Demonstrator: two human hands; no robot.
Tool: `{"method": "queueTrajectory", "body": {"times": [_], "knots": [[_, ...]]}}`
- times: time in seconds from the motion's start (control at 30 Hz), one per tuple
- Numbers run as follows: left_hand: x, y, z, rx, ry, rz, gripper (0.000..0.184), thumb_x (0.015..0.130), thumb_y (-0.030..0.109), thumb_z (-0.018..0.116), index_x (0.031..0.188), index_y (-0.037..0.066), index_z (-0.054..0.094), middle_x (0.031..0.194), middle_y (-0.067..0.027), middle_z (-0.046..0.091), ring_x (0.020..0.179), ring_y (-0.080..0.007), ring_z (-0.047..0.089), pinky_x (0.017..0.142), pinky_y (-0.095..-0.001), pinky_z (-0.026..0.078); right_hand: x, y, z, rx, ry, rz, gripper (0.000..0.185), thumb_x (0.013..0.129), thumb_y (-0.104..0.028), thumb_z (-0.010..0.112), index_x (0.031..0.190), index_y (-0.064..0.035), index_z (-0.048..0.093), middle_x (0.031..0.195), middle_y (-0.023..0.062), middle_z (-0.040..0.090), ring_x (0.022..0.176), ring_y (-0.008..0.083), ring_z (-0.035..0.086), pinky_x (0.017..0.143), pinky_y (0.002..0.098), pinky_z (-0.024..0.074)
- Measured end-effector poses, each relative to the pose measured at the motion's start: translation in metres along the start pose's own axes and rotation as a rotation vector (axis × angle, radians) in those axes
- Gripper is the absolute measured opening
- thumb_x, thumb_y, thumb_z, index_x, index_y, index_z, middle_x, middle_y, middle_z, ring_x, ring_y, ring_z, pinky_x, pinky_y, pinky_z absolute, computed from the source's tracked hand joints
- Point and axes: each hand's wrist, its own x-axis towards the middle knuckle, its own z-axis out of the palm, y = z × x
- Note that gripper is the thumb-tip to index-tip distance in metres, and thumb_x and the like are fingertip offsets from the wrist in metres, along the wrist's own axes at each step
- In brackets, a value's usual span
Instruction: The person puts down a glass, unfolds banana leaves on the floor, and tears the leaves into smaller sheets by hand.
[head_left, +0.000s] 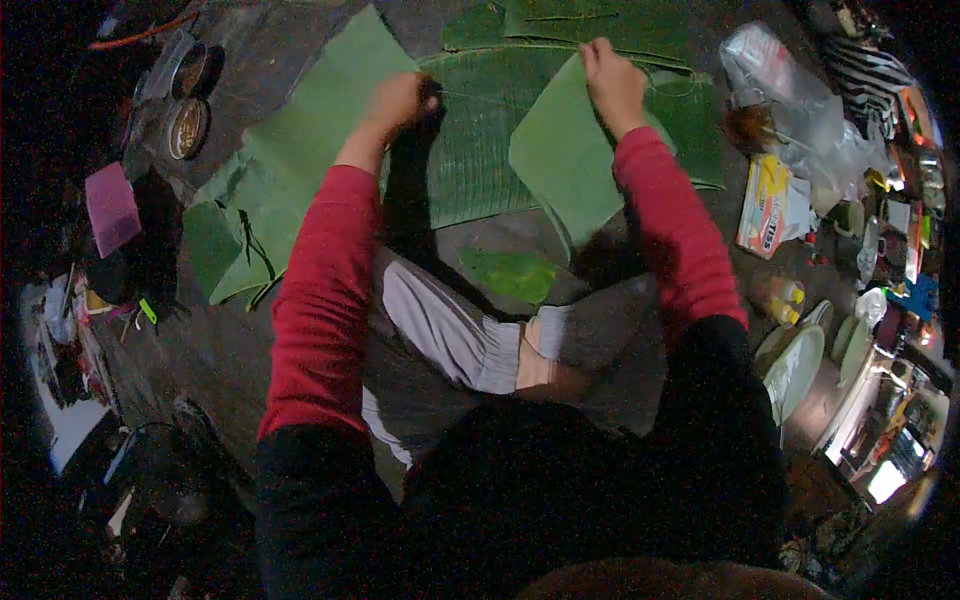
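Observation:
Two pale green leaf pieces are raised over a layer of darker banana-like leaves [480,140]. My left hand [403,103] is closed at the right edge of the large left leaf piece [330,120]; the hand is slightly blurred. With pinched fingers, my right hand [614,85] holds the top edge of the smaller leaf piece [568,155], which hangs at a slant. A small leaf scrap [510,275] lies on the floor just before my crossed legs.
At the right are a yellow and white box [765,205], clear plastic bags [800,110], a bottle with a yellow cap [780,300] and pale plates [797,365]. Round containers [188,128] and a pink sheet [113,209] are at the left.

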Motion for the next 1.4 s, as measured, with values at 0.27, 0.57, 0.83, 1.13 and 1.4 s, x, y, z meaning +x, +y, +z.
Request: {"method": "queueTrajectory", "body": {"times": [0.27, 0.57, 0.83, 1.13, 1.4], "knots": [[-0.004, 0.005, -0.029, 0.109, -0.077, -0.028, 0.032, 0.073, 0.029, 0.063, 0.099, 0.010, 0.060, 0.090, -0.0144, 0.063, 0.085, -0.0340, 0.060, 0.071, -0.0421, 0.048, 0.042, 0.062, -0.073, -0.168, 0.123, 0.248, 0.031, 0.088, -0.043, 0.044, 0.097, -0.0162, 0.056, 0.078, 0.0144, 0.063, 0.074, 0.0353, 0.060, 0.059, 0.0445, 0.0447], [-0.027, 0.114, -0.005, 0.170, -0.076, 0.533, 0.022, 0.070, 0.025, 0.064, 0.081, 0.007, 0.058, 0.077, -0.0116, 0.062, 0.073, -0.0306, 0.061, 0.061, -0.0423, 0.048, 0.113, -0.006, -0.187, -0.239, -0.088, -0.361, 0.014, 0.079, -0.011, 0.052, 0.092, -0.0078, 0.057, 0.095, 0.0097, 0.058, 0.102, 0.0275, 0.050, 0.084, 0.0467, 0.0369], [-0.026, 0.144, 0.027, -0.006, 0.082, 0.629, 0.015, 0.076, 0.018, 0.054, 0.086, 0.007, 0.055, 0.074, -0.0129, 0.060, 0.066, -0.0322, 0.061, 0.054, -0.0425, 0.049, 0.163, -0.062, -0.100, -0.540, -0.134, -0.733, 0.023, 0.079, -0.009, 0.053, 0.101, -0.0098, 0.058, 0.107, 0.0059, 0.055, 0.110, 0.0278, 0.045, 0.089, 0.0470, 0.0365], [-0.033, 0.145, 0.015, 0.005, 0.025, 0.576, 0.011, 0.080, 0.011, 0.047, 0.086, 0.005, 0.053, 0.075, -0.0147, 0.060, 0.064, -0.0331, 0.062, 0.054, -0.0446, 0.050, 0.044, -0.050, -0.011, 0.182, -0.097, 0.207, 0.076, 0.068, -0.051, 0.067, 0.111, 0.0084, 0.049, 0.110, 0.0237, 0.055, 0.099, 0.0334, 0.055, 0.082, 0.0392, 0.0448], [-0.036, 0.117, -0.008, -0.179, 0.134, 0.540, 0.028, 0.081, 0.028, 0.055, 0.099, 0.007, 0.053, 0.090, -0.0152, 0.059, 0.086, -0.0345, 0.059, 0.072, -0.0481, 0.046, -0.034, -0.008, -0.014, 0.659, -0.401, 0.402, 0.052, 0.075, -0.030, 0.068, 0.113, 0.0021, 0.051, 0.103, 0.0134, 0.059, 0.089, 0.0198, 0.057, 0.078, 0.0311, 0.0444]]}}
